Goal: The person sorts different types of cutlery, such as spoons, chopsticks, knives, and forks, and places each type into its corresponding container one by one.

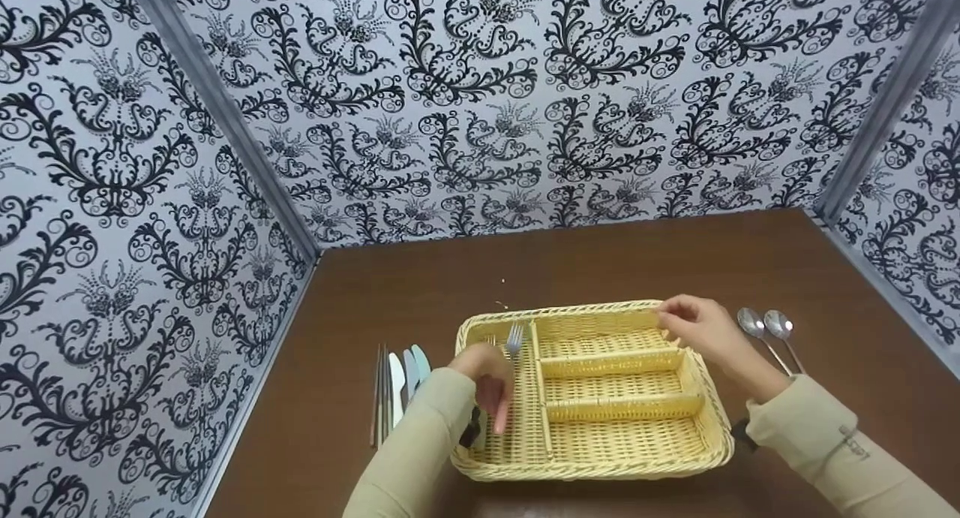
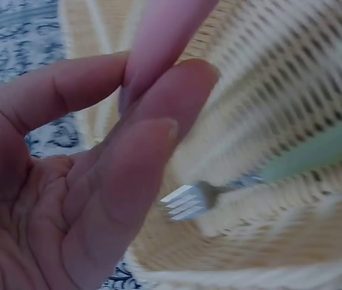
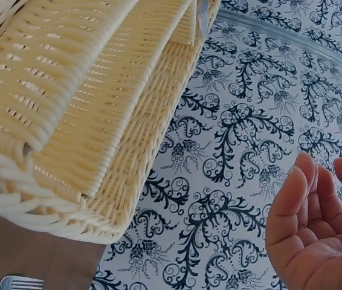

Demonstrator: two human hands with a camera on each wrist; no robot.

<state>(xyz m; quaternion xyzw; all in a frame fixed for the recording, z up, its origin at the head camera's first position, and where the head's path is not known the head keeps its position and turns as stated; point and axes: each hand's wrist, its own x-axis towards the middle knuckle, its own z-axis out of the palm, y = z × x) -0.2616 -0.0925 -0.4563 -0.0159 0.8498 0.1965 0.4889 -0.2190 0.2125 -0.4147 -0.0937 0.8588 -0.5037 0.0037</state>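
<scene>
— Head view first, from the left: what lies on the brown table (image 1: 360,293)?

— Beside the left rim of the wicker tray (image 1: 592,469) there is a row of cutlery (image 1: 396,386) — dark chopsticks at the far left, then knives with pale and bluish blades, lying parallel and pointing away from the person.

— And the left hand (image 1: 484,383)?

— It hangs over the tray's long left compartment, blurred, fingers pointing down. A fork (image 1: 514,339) lies in that compartment just past the fingers, tines toward the far wall. From this view I cannot tell whether the hand touches it.

— Does the left wrist view settle that?

— Mostly. There the left hand (image 2: 86,181) shows its fingers straight and close together, thumb apart, nothing between them. The fork (image 2: 189,201) lies apart from the fingertips on the woven floor, its handle pale green.

— Moving right?

— The tray has three shorter compartments on its right side, split by woven dividers. The right hand (image 1: 701,330) sits at the tray's far right corner, fingers loosely bent over the rim; whether it grips the rim I cannot tell from the head view.

— And up close?

— In the right wrist view the right hand (image 3: 316,235) is relaxed, palm showing, holding nothing, beside the tray (image 3: 98,121).

— Farthest right?

— Two metal spoons (image 1: 765,330) lie side by side on the table just right of that hand, bowls away from the person.
</scene>
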